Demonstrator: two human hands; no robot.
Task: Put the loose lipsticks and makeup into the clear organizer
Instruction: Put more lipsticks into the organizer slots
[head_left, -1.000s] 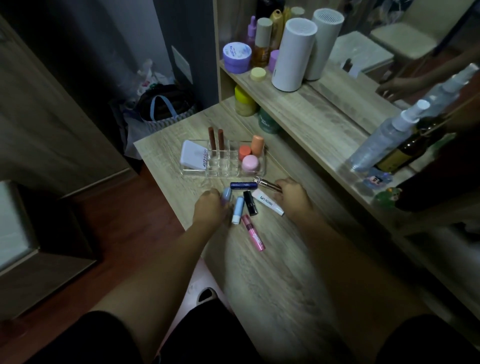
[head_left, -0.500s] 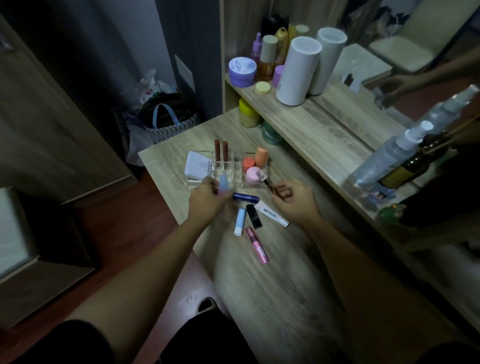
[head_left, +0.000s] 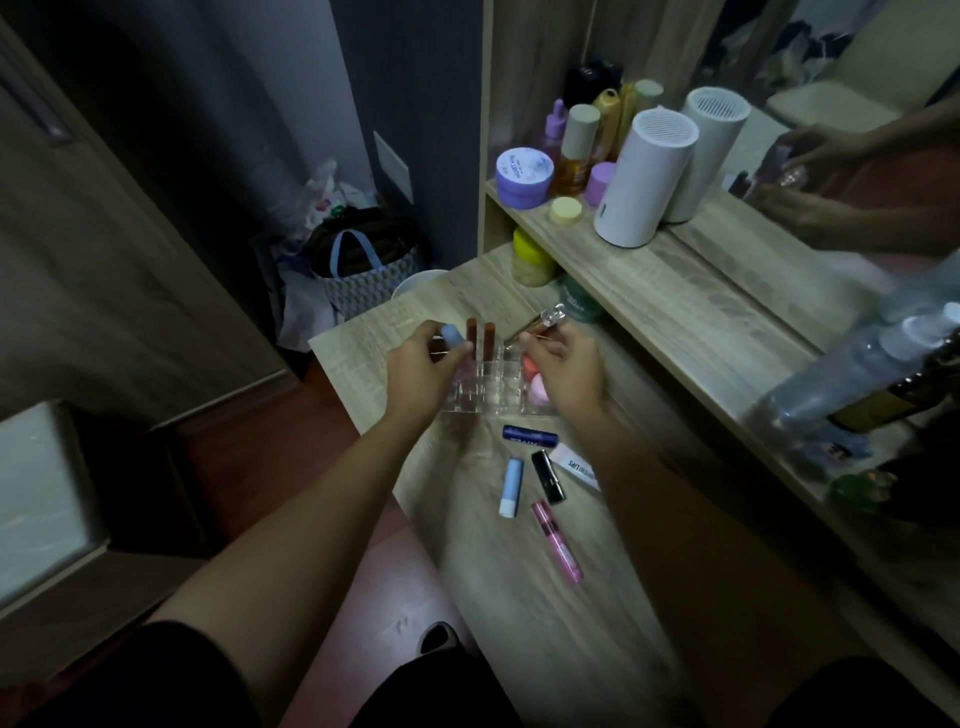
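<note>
Both hands, left (head_left: 421, 366) and right (head_left: 563, 364), hold tubes over the organizer (head_left: 483, 402)
</note>
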